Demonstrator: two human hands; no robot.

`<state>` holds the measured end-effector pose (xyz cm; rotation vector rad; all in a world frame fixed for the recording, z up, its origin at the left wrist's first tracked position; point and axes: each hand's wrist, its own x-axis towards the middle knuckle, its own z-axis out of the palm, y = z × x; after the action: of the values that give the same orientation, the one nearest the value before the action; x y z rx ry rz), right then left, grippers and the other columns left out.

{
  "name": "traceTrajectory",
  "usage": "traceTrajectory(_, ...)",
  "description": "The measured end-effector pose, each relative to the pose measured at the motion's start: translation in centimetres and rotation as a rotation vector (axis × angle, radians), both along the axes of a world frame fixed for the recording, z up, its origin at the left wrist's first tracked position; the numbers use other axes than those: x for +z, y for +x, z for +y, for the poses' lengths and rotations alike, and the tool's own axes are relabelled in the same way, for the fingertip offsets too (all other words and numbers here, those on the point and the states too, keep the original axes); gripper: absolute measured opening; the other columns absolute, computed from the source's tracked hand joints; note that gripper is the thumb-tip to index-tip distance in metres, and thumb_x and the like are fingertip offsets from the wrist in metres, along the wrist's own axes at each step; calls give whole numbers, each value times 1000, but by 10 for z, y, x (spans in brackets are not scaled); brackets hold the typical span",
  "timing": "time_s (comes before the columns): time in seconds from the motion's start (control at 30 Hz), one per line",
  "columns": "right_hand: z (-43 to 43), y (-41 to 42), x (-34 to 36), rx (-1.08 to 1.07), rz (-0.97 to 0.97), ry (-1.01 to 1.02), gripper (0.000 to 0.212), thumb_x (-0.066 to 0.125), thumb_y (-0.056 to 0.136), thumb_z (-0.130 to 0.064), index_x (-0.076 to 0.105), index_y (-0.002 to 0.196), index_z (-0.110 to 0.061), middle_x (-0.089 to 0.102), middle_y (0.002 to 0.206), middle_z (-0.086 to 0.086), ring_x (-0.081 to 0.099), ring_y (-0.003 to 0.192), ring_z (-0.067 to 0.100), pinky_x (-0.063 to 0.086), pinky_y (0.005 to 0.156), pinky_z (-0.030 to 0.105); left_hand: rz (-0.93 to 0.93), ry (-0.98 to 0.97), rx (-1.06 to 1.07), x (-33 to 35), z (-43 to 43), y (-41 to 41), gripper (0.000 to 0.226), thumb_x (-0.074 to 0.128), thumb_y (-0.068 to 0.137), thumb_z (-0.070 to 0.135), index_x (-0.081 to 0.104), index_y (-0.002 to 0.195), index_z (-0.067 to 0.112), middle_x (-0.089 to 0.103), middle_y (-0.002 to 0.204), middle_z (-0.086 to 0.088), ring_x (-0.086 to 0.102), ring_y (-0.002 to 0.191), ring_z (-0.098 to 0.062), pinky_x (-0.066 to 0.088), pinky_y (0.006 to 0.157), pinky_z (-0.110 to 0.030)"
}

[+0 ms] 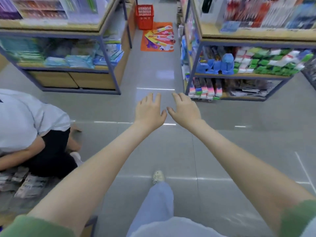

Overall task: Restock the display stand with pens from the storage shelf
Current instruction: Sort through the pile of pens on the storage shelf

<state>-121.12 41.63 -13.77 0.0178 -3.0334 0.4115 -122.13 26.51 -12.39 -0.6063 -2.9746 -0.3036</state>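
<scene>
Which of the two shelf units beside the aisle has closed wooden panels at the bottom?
The left shelf unit: two plain wooden panels close its lowest level, whereas the right shelf unit shows packaged goods on its bottom level.

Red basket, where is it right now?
In the head view the red basket stands on the floor far ahead, top centre, beside the left shelf unit and just behind the orange mat.
</scene>
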Motion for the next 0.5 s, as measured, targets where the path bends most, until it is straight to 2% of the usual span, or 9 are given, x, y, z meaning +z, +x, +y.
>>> traceTrajectory(0.1,18,-99,11,25,6,65,56,52,91,-34,38,138,-7,51,125,13,48,114,31,42,89,41,1,-13,-21,10,11,-100,57,56,87,35,45,134,4,53,123,-19,54,104,-37,40,82,-41)
traceTrajectory(0.27,42,-241,15,-33,-16,62,52,50,89,-23,40,136,-5,51,123,14,48,113,32,42,86,42,-52,0,-46,14,31,-250,56,59,84,33,49,130,3,56,117,-18,57,97,-38,41,75,-39)
traceTrajectory(0.5,68,-481,-10,0,-17,31,48,51,88,-24,43,132,-6,52,123,13,49,111,32,42,84,40,-29,-27,-23,-1,64,-488,62,50,92,39,33,143,9,36,146,-17,46,122,-34,38,93,-37)
